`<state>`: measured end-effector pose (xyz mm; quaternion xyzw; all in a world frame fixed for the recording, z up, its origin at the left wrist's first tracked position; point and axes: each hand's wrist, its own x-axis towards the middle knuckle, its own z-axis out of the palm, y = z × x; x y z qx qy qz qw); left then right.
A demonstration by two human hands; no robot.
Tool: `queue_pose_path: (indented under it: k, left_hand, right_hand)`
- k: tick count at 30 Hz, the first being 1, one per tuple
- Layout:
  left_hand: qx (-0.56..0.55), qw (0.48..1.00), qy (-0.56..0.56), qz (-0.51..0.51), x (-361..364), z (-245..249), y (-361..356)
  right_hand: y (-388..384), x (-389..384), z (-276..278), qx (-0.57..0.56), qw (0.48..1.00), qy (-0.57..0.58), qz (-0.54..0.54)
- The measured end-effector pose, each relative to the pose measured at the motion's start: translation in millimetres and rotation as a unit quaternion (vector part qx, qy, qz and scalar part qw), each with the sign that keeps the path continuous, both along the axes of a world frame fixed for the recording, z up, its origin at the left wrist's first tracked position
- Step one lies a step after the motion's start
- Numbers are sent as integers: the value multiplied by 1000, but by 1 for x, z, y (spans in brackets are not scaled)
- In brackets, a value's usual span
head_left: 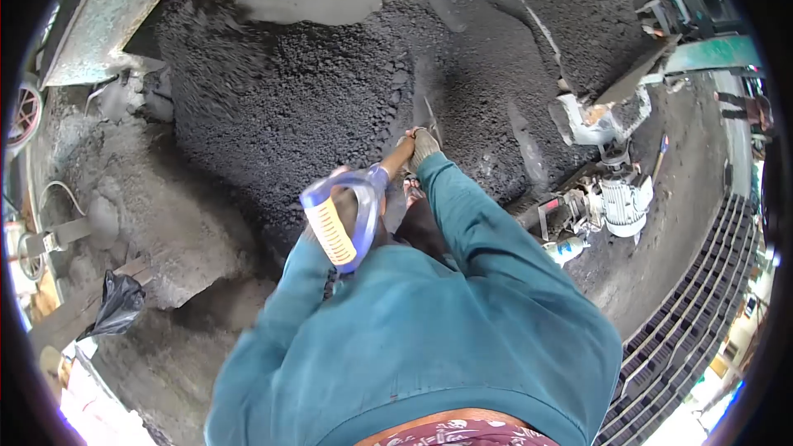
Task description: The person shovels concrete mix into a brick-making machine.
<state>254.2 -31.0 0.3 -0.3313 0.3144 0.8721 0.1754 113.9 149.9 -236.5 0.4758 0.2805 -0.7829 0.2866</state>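
Observation:
A shovel with a blue D-shaped handle [369, 192] and an orange ribbed grip slants up in front of my body. My right hand [423, 147], in a light knit glove, is closed around its brown shaft [397, 158]. Behind the D-handle, my left hand [339, 172] is mostly hidden; a few fingers show at its top edge, and it appears wrapped on the handle. The blade is not distinguishable. Beyond my hands lies a broad heap of dark, crumbly, damp material [306, 83], its upper-left part smeared by motion. A foot [413, 191] shows just below my right hand.
A motor [624, 205] with machine parts stands at the right. Rows of dark blocks [694, 314] line the lower right. A rusty green metal beam [111, 12] crosses the upper left. A black plastic bag [118, 304] lies at the lower left. A person [747, 111] is at the far right.

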Motion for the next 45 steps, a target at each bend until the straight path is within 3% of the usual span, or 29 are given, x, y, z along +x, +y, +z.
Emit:
queue_pose_path:
  k: [1, 4, 6, 8, 10, 13, 16, 18, 20, 22, 23, 25, 26, 28, 30, 31, 33, 34, 35, 36, 37, 38, 39, 40, 41, 42, 43, 44, 45]
  left_hand:
    - [1, 998, 40, 57, 23, 22, -7]
    - [77, 977, 89, 179, 70, 46, 6]
    - [-81, 980, 7, 183, 79, 43, 36]
    - [-108, 963, -50, 240, 79, 21, 58]
    - [-7, 957, -38, 289, 77, -17, 68]
    - [-75, 949, -76, 296, 76, -44, 70]
    - [-61, 933, -89, 344, 149, -36, 45]
    - [-149, 883, -179, 407, 215, -6, 25]
    - [-176, 873, -227, 393, 266, 27, 7]
    - [-174, 853, -216, 442, 324, 39, -5]
    - [-189, 847, -225, 443, 342, 39, -5]
    - [-215, 837, -244, 439, 367, 49, -13]
    - [-203, 844, -235, 438, 369, 46, -16]
    - [-177, 857, -214, 434, 352, 24, -26]
    - [-121, 884, -121, 435, 377, -38, -28]
    - [-333, 897, -121, 263, 382, -68, -33]
    - [-363, 886, -186, 221, 379, -82, -32]
    - [-189, 882, -233, 363, 371, -67, -40]
    - [-326, 840, -215, 377, 392, -52, -44]
    - [-209, 836, -219, 458, 427, -36, -51]
    - [-271, 821, -302, 401, 461, -19, -57]
    - [-242, 797, -283, 475, 487, -10, -58]
    - [-227, 776, -281, 517, 537, -7, -48]
    - [-195, 757, -286, 554, 577, -5, -42]
    - [-232, 760, -285, 536, 625, -9, -28]
    - [-171, 728, -322, 580, 655, -14, -18]
    - [-157, 721, -288, 611, 665, -11, -10]
    - [-130, 708, -254, 646, 666, -15, -4]
    - [-101, 694, -221, 678, 667, -20, 2]
  right_hand:
    - [-5, -9, -10, 27, 999, 8, -14]
    - [-13, -18, -40, 93, 992, 14, 88]
    - [-14, -23, -47, 131, 981, 19, 144]
    - [-17, -34, -81, 155, 966, 41, 203]
    - [-21, -46, -117, 156, 953, 48, 256]
    - [-39, -39, -119, 212, 898, 12, 385]
    - [-82, 47, -132, 151, 892, -19, 425]
    - [-112, 131, -113, 95, 886, -34, 453]
    - [-146, 201, -71, 114, 882, -76, 452]
    - [-162, 257, -61, 138, 833, 10, 535]
    - [-162, 271, -42, 115, 855, -69, 502]
    - [-162, 295, -37, 126, 889, -30, 438]
    - [-160, 302, -38, 134, 905, -11, 403]
    - [-143, 290, -83, 179, 886, 19, 427]
    - [-131, 258, -99, 163, 907, -13, 388]
    - [-136, 240, -101, 185, 891, -19, 415]
    - [-141, 246, -140, 202, 874, -30, 441]
    - [-156, 254, -144, 209, 861, -37, 462]
    - [-171, 285, -144, 183, 863, -38, 470]
    - [-189, 331, -129, 158, 863, -43, 478]
    - [-212, 373, -96, 129, 852, -67, 503]
    - [-239, 412, -69, 98, 841, -87, 526]
    - [-246, 466, -123, 65, 821, -64, 564]
    - [-268, 494, -96, 122, 736, 8, 666]
    - [-287, 522, -84, 151, 655, 71, 737]
    - [-305, 548, -80, 144, 544, 159, 812]
    - [-324, 566, -74, 103, 332, 305, 887]
    - [-342, 577, -70, 95, 70, 461, 880]
    - [-359, 581, -68, 103, -90, 535, 834]
